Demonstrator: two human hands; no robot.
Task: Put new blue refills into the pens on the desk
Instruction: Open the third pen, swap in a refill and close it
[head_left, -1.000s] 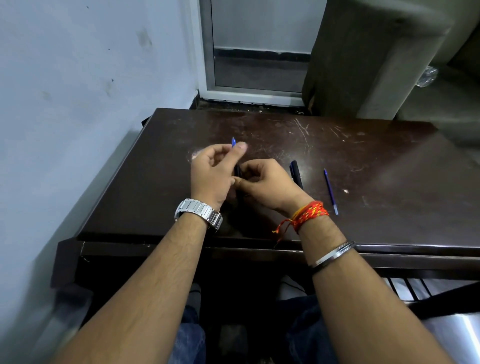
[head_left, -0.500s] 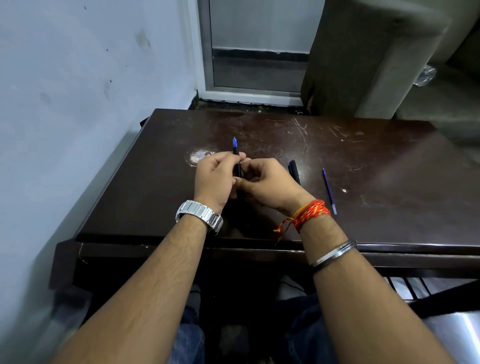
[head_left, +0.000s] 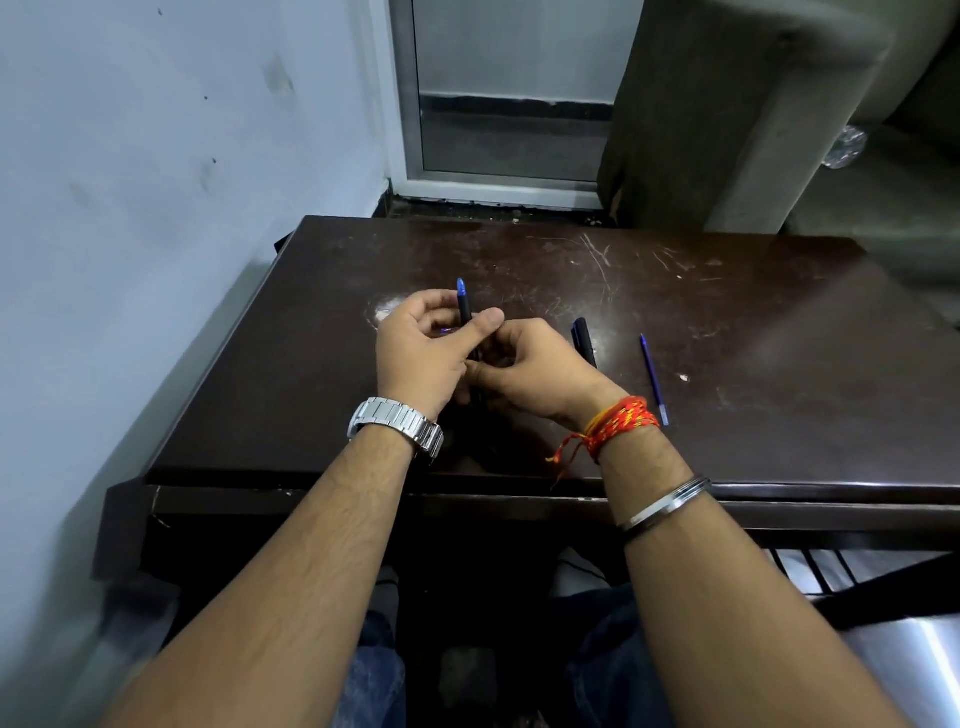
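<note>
Gripping a black pen (head_left: 464, 312) between them, the two hands meet over the desk (head_left: 779, 338). The left hand (head_left: 421, 353) curls round the upper barrel with its thumb across, and the right hand (head_left: 535, 369) pinches the lower end. The pen's blue end pokes out beyond the left fingers. This looks like seating a refill or closing the barrel. Right of this pen lies a second pen (head_left: 584, 343), and further right a loose blue refill (head_left: 653, 379). The next move probably calls for a straight, firm push or twist.
</note>
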